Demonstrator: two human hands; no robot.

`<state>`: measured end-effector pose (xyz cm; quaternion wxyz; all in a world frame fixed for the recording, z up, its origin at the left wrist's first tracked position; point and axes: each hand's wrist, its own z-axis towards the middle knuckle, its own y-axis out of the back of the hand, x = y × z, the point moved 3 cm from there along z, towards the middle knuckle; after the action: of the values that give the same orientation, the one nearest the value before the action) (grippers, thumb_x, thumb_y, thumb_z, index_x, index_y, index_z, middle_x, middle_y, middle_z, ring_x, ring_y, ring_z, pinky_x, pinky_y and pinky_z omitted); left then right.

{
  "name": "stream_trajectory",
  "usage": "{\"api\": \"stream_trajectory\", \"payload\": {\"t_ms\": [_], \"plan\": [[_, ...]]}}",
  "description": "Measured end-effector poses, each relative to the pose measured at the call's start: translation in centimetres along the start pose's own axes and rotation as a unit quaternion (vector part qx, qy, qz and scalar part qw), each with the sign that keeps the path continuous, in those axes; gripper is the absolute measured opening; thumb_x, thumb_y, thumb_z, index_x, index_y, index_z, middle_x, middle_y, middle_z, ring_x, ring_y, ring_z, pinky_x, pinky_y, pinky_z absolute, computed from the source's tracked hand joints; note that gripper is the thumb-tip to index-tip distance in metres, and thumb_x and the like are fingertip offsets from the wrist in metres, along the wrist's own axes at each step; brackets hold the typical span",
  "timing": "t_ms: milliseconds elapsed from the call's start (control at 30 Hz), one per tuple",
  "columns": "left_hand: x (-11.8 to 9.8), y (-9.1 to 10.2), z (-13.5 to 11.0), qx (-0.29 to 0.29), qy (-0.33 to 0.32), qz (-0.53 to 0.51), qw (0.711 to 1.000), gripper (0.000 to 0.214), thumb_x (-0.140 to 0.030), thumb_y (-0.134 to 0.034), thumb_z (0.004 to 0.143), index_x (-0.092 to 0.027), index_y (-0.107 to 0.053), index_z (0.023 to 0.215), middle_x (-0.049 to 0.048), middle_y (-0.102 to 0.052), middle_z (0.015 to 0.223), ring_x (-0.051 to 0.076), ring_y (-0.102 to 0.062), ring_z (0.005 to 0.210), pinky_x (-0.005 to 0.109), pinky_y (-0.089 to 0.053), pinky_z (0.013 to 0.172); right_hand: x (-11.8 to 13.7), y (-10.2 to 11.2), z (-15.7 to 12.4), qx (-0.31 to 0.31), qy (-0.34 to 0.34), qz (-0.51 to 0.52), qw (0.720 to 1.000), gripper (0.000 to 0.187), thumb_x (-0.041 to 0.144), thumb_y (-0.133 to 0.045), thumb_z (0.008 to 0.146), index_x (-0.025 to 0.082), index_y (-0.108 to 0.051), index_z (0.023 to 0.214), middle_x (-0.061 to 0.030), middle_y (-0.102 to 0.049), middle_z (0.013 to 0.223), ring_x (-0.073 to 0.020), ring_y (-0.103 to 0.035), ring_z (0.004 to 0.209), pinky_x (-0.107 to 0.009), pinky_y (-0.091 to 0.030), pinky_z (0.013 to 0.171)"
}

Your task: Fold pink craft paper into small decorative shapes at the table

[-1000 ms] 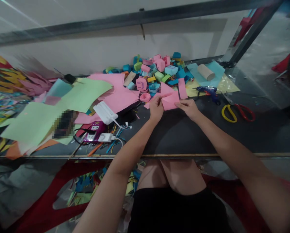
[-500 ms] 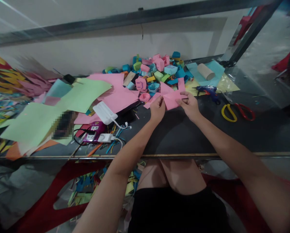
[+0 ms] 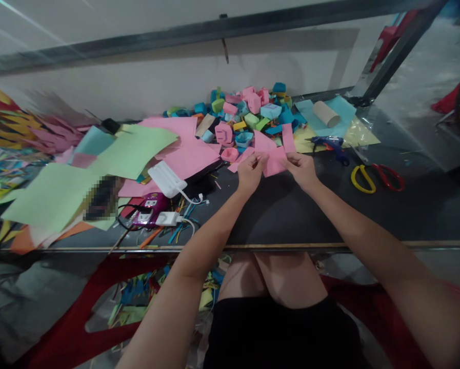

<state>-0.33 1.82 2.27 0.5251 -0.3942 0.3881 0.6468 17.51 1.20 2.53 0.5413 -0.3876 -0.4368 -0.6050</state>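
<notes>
Between my hands is a piece of pink paper [image 3: 276, 161], held just above the dark table [image 3: 283, 215]. My left hand [image 3: 251, 171] pinches its left side with thumb and fingers. At the right edge, my right hand [image 3: 301, 169] grips the same paper, fingers bent. Other pink paper pieces lie just behind and beside it, including a narrow strip [image 3: 288, 137]. A small open pink paper box [image 3: 230, 154] sits left of the paper, near my left hand. The paper partly hides what lies beneath it.
Many small folded paper boxes [image 3: 254, 102] are heaped against the wall. To the right lie a blue glue gun [image 3: 327, 142], red-and-yellow-handled scissors [image 3: 364, 179] and a cardboard tube [image 3: 325, 114]. Green paper sheets [image 3: 48, 195], a white power bank [image 3: 167, 178] and a purple power strip [image 3: 152, 207] occupy the left.
My right hand has shifted slightly right and down along the pink paper's edge, and the paper has turned a little. My left hand keeps its pinch in nearly the same spot.
</notes>
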Motion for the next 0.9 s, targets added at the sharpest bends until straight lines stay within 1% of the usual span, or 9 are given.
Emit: {"api": "stream_trajectory", "payload": {"t_ms": [133,233,400,567,633,767,900], "plan": [[0.06,-0.17,-0.36,0.007,-0.013,0.009,1.0,0.016,-0.036,-0.071,0.09,-0.022,-0.077,0.089,0.0033,-0.077,0.087,0.016,-0.07,0.082,0.029,-0.055,0.078,0.05,0.16,0.16,-0.048,0.009,0.028,0.998,0.05,0.068,-0.084,0.062,0.024,-0.081,0.085,-0.0042,-0.078,0.083,-0.0248,-0.073,0.086,-0.043,-0.06,0.085],[-0.17,-0.36,-0.58,0.018,-0.018,0.004,1.0,0.017,-0.036,-0.07,0.091,-0.021,-0.077,0.089,0.0036,-0.077,0.086,0.016,-0.07,0.08,0.029,-0.055,0.078,0.09,0.37,0.15,-0.073,0.008,0.016,0.997,0.051,0.071,-0.082,0.062,0.024,-0.081,0.081,-0.0031,-0.077,0.08,-0.023,-0.071,0.081,-0.041,-0.06,0.08],[-0.57,-0.35,-0.68,0.022,-0.005,0.018,1.0,0.016,-0.034,-0.07,0.09,-0.021,-0.078,0.087,0.0037,-0.077,0.086,0.016,-0.07,0.08,0.029,-0.056,0.078,0.39,0.57,-0.07,-0.074,0.028,-0.008,0.997,0.052,0.075,-0.076,0.068,0.024,-0.08,0.077,-0.0019,-0.074,0.075,-0.0195,-0.067,0.074,-0.036,-0.057,0.075],[-0.44,-0.52,-0.89,0.038,-0.016,0.007,0.999,0.024,-0.043,-0.069,0.09,-0.02,-0.078,0.087,0.0041,-0.077,0.083,0.017,-0.069,0.078,0.032,-0.057,0.078,0.29,0.75,-0.04,-0.09,0.045,-0.037,0.994,0.057,0.078,-0.069,0.073,0.023,-0.079,0.076,-0.0022,-0.071,0.074,-0.0191,-0.066,0.073,-0.034,-0.055,0.073],[-0.36,-0.6,-0.94,0.04,-0.022,0.001,0.999,0.027,-0.046,-0.07,0.09,-0.02,-0.078,0.086,0.0043,-0.076,0.083,0.017,-0.069,0.077,0.032,-0.056,0.078,0.16,0.82,0.03,-0.094,0.05,-0.047,0.993,0.059,0.08,-0.066,0.074,0.023,-0.079,0.078,-0.0019,-0.07,0.072,-0.0183,-0.065,0.072,-0.034,-0.054,0.071],[-0.26,-0.65,-0.9,0.038,-0.017,0.002,0.999,0.03,-0.048,-0.07,0.088,-0.02,-0.078,0.085,0.0025,-0.076,0.082,0.014,-0.067,0.075,0.028,-0.053,0.073,0.17,0.84,0.02,-0.094,0.071,-0.045,0.992,0.056,0.077,-0.066,0.078,0.022,-0.078,0.079,-0.0013,-0.071,0.074,-0.017,-0.064,0.071,-0.033,-0.053,0.071],[-0.27,-0.61,-0.87,0.031,-0.024,-0.006,0.999,0.029,-0.048,-0.071,0.087,-0.02,-0.078,0.086,0.0018,-0.075,0.079,0.013,-0.065,0.072,0.027,-0.052,0.07,0.41,0.73,-0.05,-0.083,0.087,-0.038,0.992,0.052,0.071,-0.067,0.081,0.021,-0.078,0.078,-0.0016,-0.071,0.074,-0.0159,-0.063,0.07,-0.032,-0.052,0.071]]}}
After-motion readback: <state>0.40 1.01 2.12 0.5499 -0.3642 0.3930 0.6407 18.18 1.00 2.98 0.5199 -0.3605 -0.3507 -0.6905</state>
